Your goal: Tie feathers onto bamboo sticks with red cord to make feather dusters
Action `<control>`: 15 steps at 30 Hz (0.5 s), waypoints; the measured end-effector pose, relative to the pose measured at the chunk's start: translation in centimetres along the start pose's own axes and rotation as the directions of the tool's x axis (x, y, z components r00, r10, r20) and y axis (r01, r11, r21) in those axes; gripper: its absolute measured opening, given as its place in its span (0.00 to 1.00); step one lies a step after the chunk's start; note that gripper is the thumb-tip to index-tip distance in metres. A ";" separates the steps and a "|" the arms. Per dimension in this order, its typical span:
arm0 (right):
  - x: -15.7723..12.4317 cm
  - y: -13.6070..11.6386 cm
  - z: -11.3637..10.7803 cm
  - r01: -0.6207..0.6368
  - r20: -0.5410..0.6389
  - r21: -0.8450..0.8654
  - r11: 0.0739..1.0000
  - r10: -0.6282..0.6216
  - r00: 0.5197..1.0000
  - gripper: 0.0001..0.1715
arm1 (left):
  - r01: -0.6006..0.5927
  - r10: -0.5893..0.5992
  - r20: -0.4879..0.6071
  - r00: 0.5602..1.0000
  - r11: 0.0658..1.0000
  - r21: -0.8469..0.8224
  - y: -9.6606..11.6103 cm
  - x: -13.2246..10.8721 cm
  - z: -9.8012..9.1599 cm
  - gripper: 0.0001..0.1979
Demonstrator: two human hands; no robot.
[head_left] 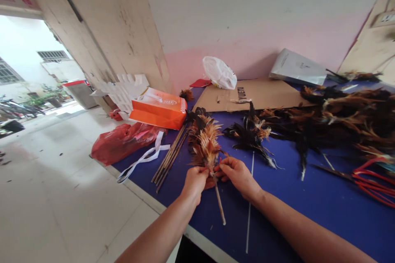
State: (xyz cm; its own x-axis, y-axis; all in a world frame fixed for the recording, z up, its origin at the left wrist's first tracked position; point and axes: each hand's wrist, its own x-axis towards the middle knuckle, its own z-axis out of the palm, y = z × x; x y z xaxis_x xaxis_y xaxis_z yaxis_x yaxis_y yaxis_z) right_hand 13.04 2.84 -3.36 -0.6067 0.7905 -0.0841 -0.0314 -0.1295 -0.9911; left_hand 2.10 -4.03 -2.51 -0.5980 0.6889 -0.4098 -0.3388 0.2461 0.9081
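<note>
Both grips flank one stick (feathers beyond)

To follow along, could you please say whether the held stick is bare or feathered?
Partly feathered: feathers cover the far part of the stick; its near end is bare.

The feathers look dry and ragged, the stick matt, rough wood, the worktop smooth. The red bag is crinkled, glossy plastic, the brown sheet flat, matt cardboard
</note>
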 end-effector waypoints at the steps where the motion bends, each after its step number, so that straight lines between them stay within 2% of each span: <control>1: 0.0 0.0 0.0 0.002 0.001 0.006 1.000 -0.002 1.000 0.05 | 0.024 -0.024 0.005 1.000 1.000 -0.014 0.1 -0.1 0.1 0.06; 8: -0.3 -0.6 -0.1 -0.002 -0.012 0.163 0.987 0.004 1.000 0.10 | 0.107 -0.105 0.020 0.994 0.987 -0.124 0.5 -0.6 0.6 0.11; 12: -0.6 -0.9 -0.1 -0.068 0.065 0.326 0.943 0.049 0.997 0.13 | 0.146 -0.142 0.035 0.989 0.979 -0.141 0.6 -0.8 0.6 0.12; 15: -0.6 -0.8 -0.1 -0.087 0.116 0.366 0.926 0.047 0.992 0.16 | 0.151 -0.149 0.027 0.989 0.982 -0.116 0.4 -0.9 0.8 0.11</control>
State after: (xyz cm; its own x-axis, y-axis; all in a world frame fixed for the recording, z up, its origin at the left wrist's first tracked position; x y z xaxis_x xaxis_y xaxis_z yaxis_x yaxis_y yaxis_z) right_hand 13.48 2.51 -2.53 -0.6956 0.7086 -0.1180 -0.2675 -0.4080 -0.8729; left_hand 3.10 -3.99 -1.66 -0.5210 0.6630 -0.5376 -0.5070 0.2663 0.8198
